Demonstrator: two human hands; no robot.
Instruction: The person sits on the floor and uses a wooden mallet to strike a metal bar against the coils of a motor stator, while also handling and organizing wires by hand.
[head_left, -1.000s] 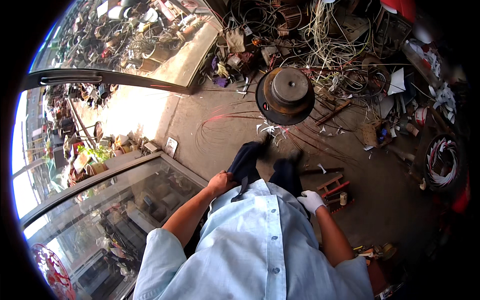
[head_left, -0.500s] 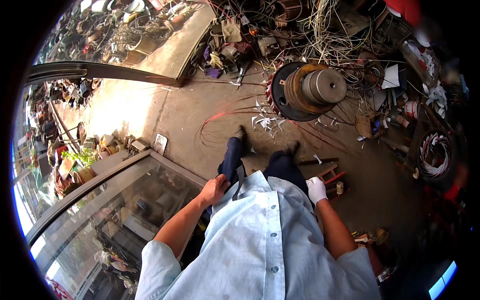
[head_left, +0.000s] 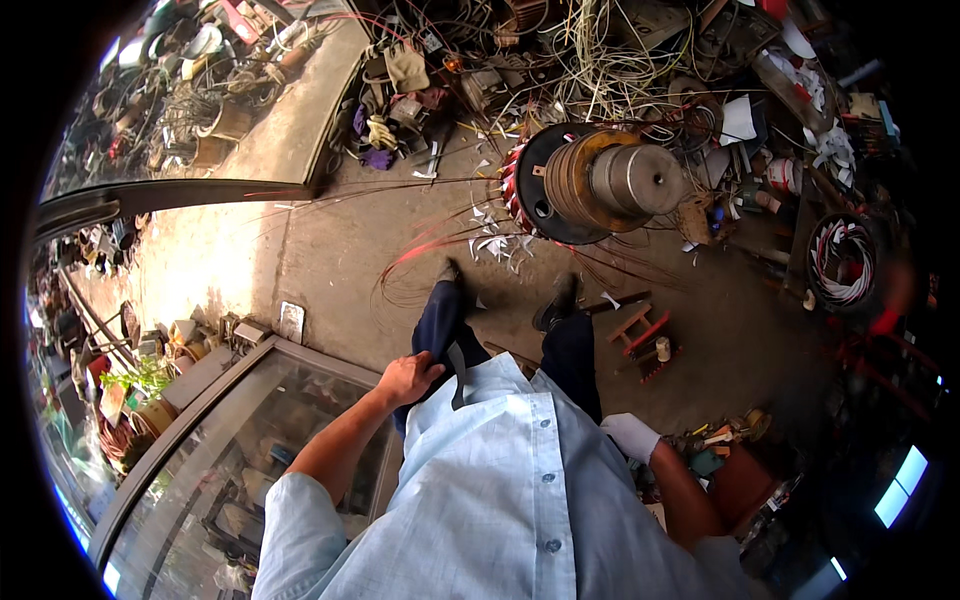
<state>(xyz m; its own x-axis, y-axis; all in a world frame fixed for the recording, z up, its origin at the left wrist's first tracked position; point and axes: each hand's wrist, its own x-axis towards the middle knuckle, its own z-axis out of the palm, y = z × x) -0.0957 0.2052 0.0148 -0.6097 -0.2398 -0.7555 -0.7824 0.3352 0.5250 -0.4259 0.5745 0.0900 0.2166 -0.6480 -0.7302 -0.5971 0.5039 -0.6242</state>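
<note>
My left hand (head_left: 412,378) is bare and rests by my left thigh, its fingers curled in close to a black strap (head_left: 458,376). What they hold, if anything, is hidden. My right hand (head_left: 630,436), in a white glove, hangs beside my right hip; its fingertips are partly hidden against my clothes. Ahead of me, apart from both hands, stands a large motor rotor (head_left: 565,190) with a thick steel shaft, brownish rings and a black disc. Red and dark winding wires (head_left: 415,258) spread from its base over the floor.
A glass-topped cabinet (head_left: 270,440) borders my left side. On the floor to the right lies a small wooden stool (head_left: 640,335). White paper scraps (head_left: 498,245) lie near the rotor. Tangled cable (head_left: 590,60) fills the back, and a wound coil (head_left: 843,262) sits at the far right.
My right foot has stepped forward. My right hand has swung back toward my hip, away from the stool. My left hand stays by my thigh; the view has shifted slightly.
</note>
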